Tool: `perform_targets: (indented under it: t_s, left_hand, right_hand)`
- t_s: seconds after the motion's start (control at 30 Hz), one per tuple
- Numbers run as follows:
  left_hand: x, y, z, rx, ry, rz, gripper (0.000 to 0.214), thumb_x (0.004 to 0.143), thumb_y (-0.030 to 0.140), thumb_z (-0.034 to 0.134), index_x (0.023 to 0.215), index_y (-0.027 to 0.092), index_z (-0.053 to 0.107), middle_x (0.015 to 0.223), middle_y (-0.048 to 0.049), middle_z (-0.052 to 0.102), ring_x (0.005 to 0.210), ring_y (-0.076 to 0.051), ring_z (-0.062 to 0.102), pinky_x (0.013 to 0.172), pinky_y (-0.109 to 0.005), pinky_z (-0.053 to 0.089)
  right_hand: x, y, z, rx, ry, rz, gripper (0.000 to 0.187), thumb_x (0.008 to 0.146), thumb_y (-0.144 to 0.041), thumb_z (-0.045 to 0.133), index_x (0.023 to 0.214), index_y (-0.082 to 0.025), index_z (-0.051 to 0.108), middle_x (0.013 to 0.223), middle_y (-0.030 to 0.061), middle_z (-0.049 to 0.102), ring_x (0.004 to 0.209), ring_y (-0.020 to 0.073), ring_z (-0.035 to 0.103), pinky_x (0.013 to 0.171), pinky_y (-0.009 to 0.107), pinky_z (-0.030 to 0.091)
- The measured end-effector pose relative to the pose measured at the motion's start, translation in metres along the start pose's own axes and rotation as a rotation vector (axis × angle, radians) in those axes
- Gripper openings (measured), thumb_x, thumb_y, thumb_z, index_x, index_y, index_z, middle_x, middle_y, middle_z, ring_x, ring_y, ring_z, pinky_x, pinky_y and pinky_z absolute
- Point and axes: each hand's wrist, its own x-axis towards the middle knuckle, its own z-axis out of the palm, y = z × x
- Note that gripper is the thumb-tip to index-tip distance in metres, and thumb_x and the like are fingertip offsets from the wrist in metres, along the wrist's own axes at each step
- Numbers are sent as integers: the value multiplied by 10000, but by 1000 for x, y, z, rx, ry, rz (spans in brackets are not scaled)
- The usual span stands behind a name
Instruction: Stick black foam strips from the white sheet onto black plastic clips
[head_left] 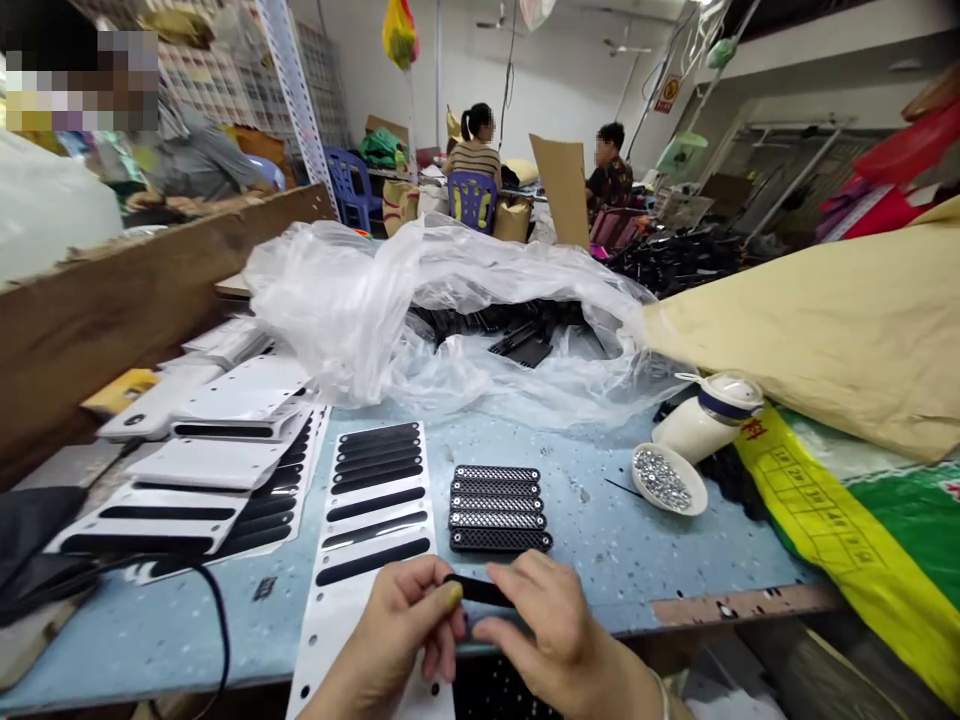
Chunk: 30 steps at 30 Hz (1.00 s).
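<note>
My left hand (401, 628) and my right hand (555, 630) meet at the near table edge and both pinch a small black strip (480, 592) between thumbs and fingers. Just beyond them lies a neat row of several black perforated strips (499, 508) on the blue table (622, 540). Under my left hand runs a white backing sheet (371, 505) with long black adhesive strips on it. A second black perforated piece shows below my hands, partly hidden.
Stacked white sheets (217, 450) lie at left, with a black cable (217, 620). A clear plastic bag (450, 310) of black parts fills the middle. A white dish of small metal beads (667, 480), a tipped white jar (709, 415) and tan paper (825, 320) are right. People sit at the back.
</note>
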Motion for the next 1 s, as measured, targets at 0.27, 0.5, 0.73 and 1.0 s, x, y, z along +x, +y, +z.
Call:
perform_targets:
  t_s: [0.27,0.5,0.73,1.0]
  left_hand:
    - [7,-1,-6,-133,12,-99,310,782,388,758,635,152,622,508,-22,651,343,-101,580,328,-149,363]
    - [12,-4,-20,216,147,-45,386,637,495,812,844,175,749,604,-30,710,327,-146,577,301,-208,366]
    - [26,10,-41,741,435,435,183,601,331,799,767,254,786,702,-24,762,576,-204,651,567,-270,521]
    - [37,-2,-32,851,328,424,136,704,281,683,814,222,735,604,-16,699,507,-187,614,489,-270,473]
  right_hand:
    - [-16,19,-2,36,84,42,238,900,-146,577,1113,-164,680,748,85,658,654,225,586,555,363,517]
    - [-20,25,-10,123,163,169,161,897,-146,568,956,-167,717,713,70,643,651,203,598,557,329,516]
    - [-28,54,-33,205,236,390,74,860,-244,676,906,-210,723,849,65,724,774,207,689,680,306,586]
    - [-28,65,-11,247,193,370,92,857,-202,665,917,-195,735,874,72,738,805,206,706,719,315,597]
